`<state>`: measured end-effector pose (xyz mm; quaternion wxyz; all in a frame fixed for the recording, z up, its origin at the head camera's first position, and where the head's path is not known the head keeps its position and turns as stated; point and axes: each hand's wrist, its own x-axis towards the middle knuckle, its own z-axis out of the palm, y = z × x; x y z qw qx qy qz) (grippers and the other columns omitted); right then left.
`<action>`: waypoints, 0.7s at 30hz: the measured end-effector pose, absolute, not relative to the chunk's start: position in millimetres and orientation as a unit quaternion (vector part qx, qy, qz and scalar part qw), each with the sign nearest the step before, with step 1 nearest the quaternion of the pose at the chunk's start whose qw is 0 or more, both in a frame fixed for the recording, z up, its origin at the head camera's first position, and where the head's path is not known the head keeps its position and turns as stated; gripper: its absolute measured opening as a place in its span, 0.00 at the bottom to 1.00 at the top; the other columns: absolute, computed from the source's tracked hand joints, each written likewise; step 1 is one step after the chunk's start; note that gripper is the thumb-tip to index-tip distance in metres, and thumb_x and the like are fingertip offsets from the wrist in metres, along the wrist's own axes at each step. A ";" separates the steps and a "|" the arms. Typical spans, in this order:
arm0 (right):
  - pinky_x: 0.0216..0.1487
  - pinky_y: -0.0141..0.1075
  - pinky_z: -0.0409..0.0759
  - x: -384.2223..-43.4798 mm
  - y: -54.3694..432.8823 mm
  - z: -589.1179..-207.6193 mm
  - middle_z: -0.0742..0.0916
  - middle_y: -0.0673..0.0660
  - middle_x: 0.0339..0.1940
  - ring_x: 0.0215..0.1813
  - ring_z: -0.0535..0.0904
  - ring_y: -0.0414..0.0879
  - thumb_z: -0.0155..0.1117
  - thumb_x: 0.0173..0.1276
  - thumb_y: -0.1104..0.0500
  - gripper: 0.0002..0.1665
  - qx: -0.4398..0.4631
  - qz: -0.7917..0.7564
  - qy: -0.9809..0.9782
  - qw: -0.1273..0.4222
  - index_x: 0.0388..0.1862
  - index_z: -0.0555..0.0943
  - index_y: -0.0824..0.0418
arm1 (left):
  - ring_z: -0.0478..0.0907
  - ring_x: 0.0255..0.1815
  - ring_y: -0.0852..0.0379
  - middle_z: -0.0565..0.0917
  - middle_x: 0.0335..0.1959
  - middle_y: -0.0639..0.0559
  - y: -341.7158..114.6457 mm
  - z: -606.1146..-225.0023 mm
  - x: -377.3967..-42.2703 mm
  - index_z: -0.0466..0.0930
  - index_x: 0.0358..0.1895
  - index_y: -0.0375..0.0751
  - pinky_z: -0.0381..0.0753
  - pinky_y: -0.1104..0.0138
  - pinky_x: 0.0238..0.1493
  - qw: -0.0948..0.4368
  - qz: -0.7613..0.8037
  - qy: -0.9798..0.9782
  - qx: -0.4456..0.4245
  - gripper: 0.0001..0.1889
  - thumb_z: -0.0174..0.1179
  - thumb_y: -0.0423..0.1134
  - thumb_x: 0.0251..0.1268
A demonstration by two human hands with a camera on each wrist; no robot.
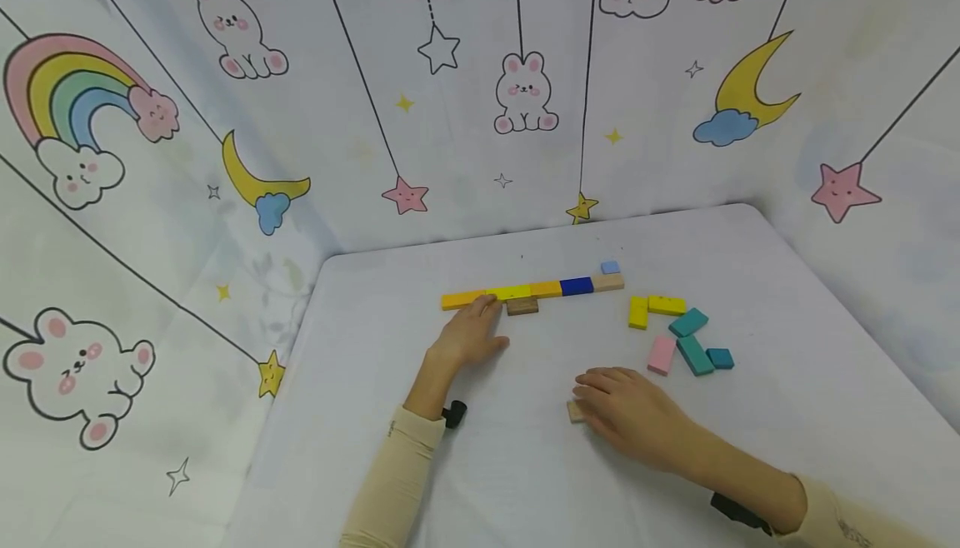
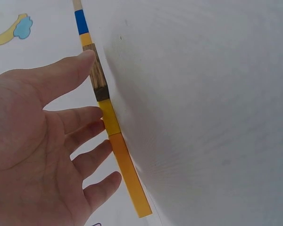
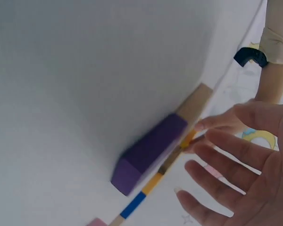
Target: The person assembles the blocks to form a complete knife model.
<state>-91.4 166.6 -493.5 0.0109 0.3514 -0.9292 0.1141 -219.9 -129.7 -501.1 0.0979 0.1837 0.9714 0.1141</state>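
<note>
My left hand point(image 1: 467, 337) rests at the left part of a row of flat blocks, its fingertips against the yellow block point(image 2: 109, 115) and the orange block point(image 2: 128, 172). The thumb lies by a dark brown block point(image 1: 522, 306) in front of the row. Further right in that row come another orange block point(image 1: 546, 289), a blue block point(image 1: 577, 286) and a plain wood block point(image 1: 608, 282). My right hand point(image 1: 637, 415) hovers or rests over a small wood block point(image 1: 575, 411). In the right wrist view, a purple block point(image 3: 153, 146) adjoins it end to end, beside relaxed fingers; the head view hides it.
Right of the row lie two yellow blocks point(image 1: 667, 306), a pink block point(image 1: 662, 355) and several teal ones point(image 1: 695, 355). A light blue block point(image 1: 611, 267) sits behind the row's right end. White cloth point(image 1: 360, 340) covers the table, with a patterned curtain point(image 1: 465, 140) behind.
</note>
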 end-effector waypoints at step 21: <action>0.74 0.59 0.71 -53.4 171.0 -498.6 0.83 0.57 0.69 0.71 0.77 0.55 0.72 0.70 0.45 0.35 0.324 0.076 -0.943 -0.016 0.69 0.80 0.62 | 0.58 0.82 0.44 0.57 0.84 0.45 -130.6 -510.3 -223.7 0.60 0.82 0.40 0.59 0.52 0.82 0.095 0.098 0.973 0.186 0.40 0.63 0.54 0.75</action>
